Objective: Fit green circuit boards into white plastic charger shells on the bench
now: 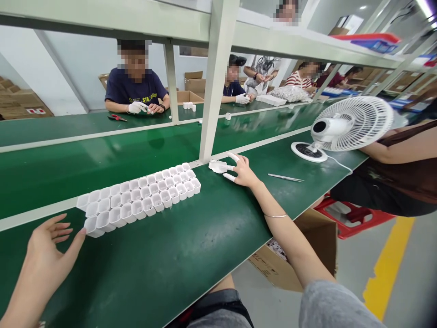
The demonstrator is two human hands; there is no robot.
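Several small white plastic cups [143, 196] stand in three long rows on the green bench [177, 255]. My left hand [48, 257] is open at the near left end of the rows, fingers spread, thumb tip touching the end cup. My right hand [241, 171] reaches far out to the right end, near the white frame post [213, 91]. It wears white finger cots and its fingertips rest on a small white piece [217, 166] lying on the bench.
Metal tweezers [286, 178] lie right of my right hand. A white desk fan [344, 127] stands further right, beside a seated person's arm [403, 148]. Other people work across the green conveyor [102, 155]. A cardboard box [300, 259] sits under the bench.
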